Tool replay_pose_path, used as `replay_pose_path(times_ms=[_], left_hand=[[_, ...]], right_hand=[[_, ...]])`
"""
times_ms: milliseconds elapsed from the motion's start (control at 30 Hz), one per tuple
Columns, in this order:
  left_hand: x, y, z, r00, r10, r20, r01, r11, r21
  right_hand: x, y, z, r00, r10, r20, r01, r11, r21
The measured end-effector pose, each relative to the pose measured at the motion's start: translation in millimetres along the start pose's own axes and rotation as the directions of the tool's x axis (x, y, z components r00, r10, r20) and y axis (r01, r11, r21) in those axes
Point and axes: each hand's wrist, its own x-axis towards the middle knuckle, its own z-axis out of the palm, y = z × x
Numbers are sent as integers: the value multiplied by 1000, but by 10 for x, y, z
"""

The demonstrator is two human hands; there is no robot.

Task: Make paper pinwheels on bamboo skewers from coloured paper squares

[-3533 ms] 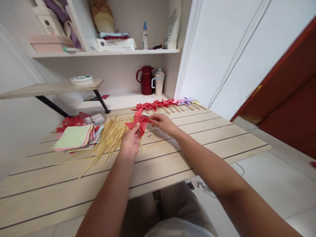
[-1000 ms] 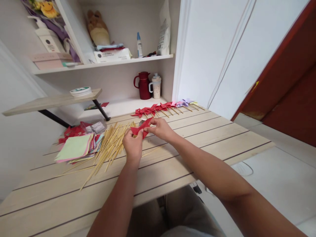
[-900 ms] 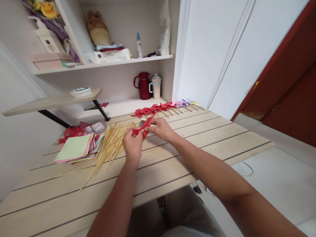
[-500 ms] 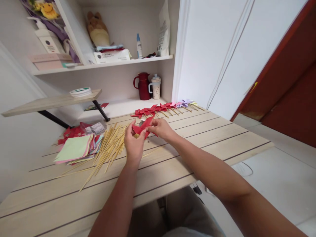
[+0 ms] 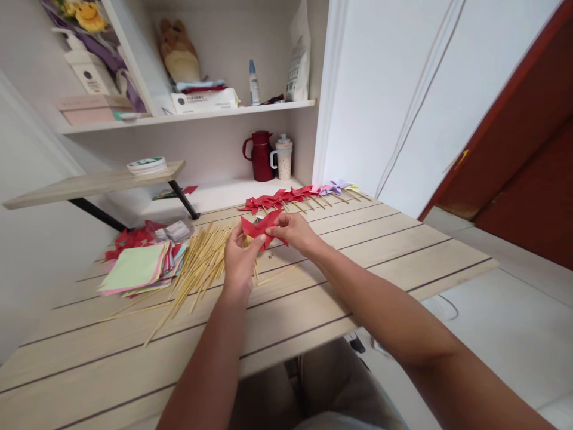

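Both the left hand (image 5: 239,260) and right hand (image 5: 293,230) pinch a pointed red paper pinwheel (image 5: 259,228) above the slatted wooden bench (image 5: 358,251), near its far edge; thin bamboo sticks (image 5: 197,263) lie fanned just left.

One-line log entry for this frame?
left hand: holds red paper pinwheel | right hand: pinches its edge | bamboo sticks: on wooden table

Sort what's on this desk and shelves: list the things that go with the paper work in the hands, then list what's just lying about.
In use:
- red paper pinwheel, held by left hand and right hand
- bamboo sticks
- coloured paper stack
- finished pinwheels row

Lying about:
- red jug
- speckled cup
- spray bottle
- plush toy
- tape roll
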Motion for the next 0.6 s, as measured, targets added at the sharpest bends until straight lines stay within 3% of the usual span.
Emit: replay_pose_path(times_ms=[100,400,600], left_hand=[[-12,-7,2,990,-72,117,85,991,-107],[13,-45,-39,992,-115,53,121,986,-117],[-27,8,-2,998,-51,38,54,993,-101]], right_hand=[[-15,-33,0,1000,-7,30,8,1000,-6],[-58,-123,17,997,44,60,-49,996,76],[-43,-98,19,998,20,62,-25,996,85]])
